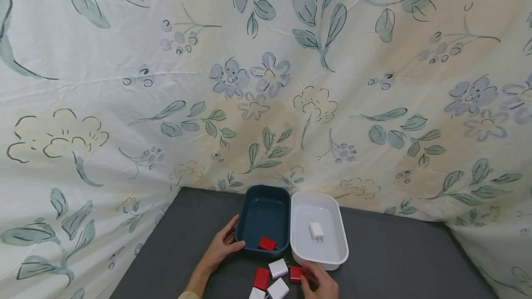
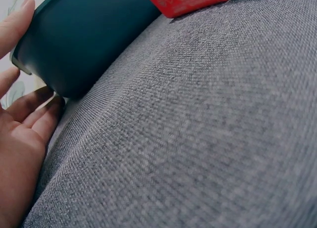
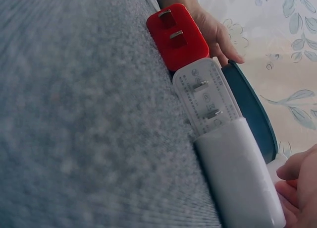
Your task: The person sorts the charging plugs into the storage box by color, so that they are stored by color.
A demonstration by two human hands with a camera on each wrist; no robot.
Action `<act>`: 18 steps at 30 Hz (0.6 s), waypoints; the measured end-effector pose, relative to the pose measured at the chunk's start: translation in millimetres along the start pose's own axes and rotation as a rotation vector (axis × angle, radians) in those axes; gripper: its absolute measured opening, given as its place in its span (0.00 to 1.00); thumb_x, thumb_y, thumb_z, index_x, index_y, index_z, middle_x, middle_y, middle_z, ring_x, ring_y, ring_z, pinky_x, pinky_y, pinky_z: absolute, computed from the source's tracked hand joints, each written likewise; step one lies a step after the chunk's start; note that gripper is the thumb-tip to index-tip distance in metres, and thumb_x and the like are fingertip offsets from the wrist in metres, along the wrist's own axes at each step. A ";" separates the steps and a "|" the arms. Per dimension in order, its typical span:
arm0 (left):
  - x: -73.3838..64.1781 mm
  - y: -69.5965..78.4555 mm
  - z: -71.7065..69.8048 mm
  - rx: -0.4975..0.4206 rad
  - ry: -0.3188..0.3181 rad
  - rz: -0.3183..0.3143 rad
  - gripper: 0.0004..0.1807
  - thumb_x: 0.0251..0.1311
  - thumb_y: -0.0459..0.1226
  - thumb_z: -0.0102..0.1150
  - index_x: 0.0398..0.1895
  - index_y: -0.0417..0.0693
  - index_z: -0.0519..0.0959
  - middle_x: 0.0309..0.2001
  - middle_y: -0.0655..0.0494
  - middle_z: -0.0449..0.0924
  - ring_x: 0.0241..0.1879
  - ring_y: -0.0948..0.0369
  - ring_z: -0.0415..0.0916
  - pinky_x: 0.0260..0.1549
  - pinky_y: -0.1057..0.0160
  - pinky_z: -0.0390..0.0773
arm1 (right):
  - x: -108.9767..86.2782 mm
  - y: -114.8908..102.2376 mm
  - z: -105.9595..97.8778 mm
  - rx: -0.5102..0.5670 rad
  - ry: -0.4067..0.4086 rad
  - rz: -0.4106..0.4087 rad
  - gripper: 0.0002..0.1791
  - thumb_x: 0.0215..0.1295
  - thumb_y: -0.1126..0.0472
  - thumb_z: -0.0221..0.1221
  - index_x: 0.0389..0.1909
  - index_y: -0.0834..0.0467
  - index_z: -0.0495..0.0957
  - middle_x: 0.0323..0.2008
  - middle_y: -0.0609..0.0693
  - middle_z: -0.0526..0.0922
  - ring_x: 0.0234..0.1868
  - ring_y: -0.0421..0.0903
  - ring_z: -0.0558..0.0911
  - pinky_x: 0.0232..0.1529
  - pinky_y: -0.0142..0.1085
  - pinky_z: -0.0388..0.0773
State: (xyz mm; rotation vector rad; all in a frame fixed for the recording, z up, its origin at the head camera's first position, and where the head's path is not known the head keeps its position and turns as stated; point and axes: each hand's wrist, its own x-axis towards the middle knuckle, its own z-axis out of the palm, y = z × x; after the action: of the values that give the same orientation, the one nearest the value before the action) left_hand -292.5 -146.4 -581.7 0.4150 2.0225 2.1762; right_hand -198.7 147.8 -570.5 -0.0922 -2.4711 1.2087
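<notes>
My left hand (image 1: 220, 249) rests against the left side and front corner of a dark teal bin (image 1: 261, 190), thumb and fingers spread along its outside. Inside that bin lies a red charger plug (image 1: 267, 243). My right hand (image 1: 321, 283) pinches another red charger plug (image 1: 295, 274) at its right edge, just in front of the bins; in the right wrist view the fingers (image 3: 292, 171) mostly hide it. To its left on the table are a red charger plug (image 1: 261, 278) and several white ones, including a white charger plug (image 1: 278, 268) with its prongs showing.
A white bin (image 1: 341, 230) stands against the teal bin's right side and holds a white charger plug (image 1: 316, 230). Dark grey cloth (image 1: 386, 253) covers the table. Floral curtains (image 1: 266, 151) hang behind and at both sides.
</notes>
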 end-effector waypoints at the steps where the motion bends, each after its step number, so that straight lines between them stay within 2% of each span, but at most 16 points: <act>1: 0.0 -0.1 0.1 0.002 0.001 0.001 0.41 0.57 0.30 0.57 0.71 0.55 0.50 0.70 0.44 0.51 0.68 0.50 0.55 0.62 0.66 0.62 | 0.0 -0.3 -0.2 -0.014 0.004 0.012 0.16 0.41 0.69 0.68 0.35 0.55 0.82 0.33 0.45 0.83 0.31 0.36 0.82 0.32 0.24 0.78; 4: 0.2 -0.5 0.4 0.009 0.007 0.001 0.41 0.57 0.30 0.57 0.71 0.56 0.51 0.70 0.44 0.52 0.68 0.50 0.55 0.62 0.66 0.61 | 0.0 0.8 -1.0 -0.061 0.027 0.014 0.17 0.41 0.68 0.69 0.36 0.54 0.82 0.34 0.45 0.83 0.31 0.37 0.82 0.32 0.24 0.77; 7: 0.7 -0.7 0.5 0.009 0.018 0.002 0.41 0.57 0.30 0.58 0.71 0.57 0.51 0.70 0.45 0.52 0.68 0.51 0.55 0.63 0.64 0.61 | 0.6 5.2 -0.4 -0.121 0.056 -0.025 0.18 0.39 0.66 0.69 0.36 0.53 0.82 0.34 0.45 0.83 0.31 0.37 0.82 0.31 0.25 0.77; 12: 1.3 -1.8 0.3 0.019 0.020 0.004 0.40 0.57 0.30 0.58 0.71 0.56 0.51 0.70 0.44 0.52 0.68 0.50 0.55 0.64 0.57 0.58 | 1.7 13.9 1.5 -0.146 0.079 -0.073 0.18 0.36 0.66 0.70 0.35 0.55 0.83 0.34 0.45 0.84 0.31 0.38 0.82 0.31 0.27 0.78; 15: 1.3 -2.1 0.4 0.018 0.020 0.002 0.41 0.57 0.30 0.58 0.71 0.56 0.51 0.70 0.44 0.51 0.68 0.50 0.55 0.64 0.57 0.57 | 2.0 16.2 1.6 -0.136 0.054 -0.055 0.18 0.37 0.65 0.70 0.35 0.54 0.83 0.34 0.45 0.84 0.32 0.38 0.82 0.31 0.27 0.78; 18: 1.0 -2.0 0.9 0.015 0.015 0.003 0.41 0.57 0.30 0.58 0.71 0.56 0.51 0.70 0.44 0.51 0.68 0.50 0.55 0.63 0.60 0.59 | 2.1 15.9 1.0 -0.117 0.005 0.012 0.16 0.40 0.63 0.70 0.35 0.53 0.83 0.34 0.44 0.84 0.32 0.37 0.82 0.31 0.26 0.78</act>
State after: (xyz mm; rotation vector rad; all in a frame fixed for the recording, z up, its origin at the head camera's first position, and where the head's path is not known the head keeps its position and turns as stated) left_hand -293.3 -145.1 -583.5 0.4047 2.0482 2.1736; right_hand -202.7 157.4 -582.7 -0.1414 -2.5386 1.0668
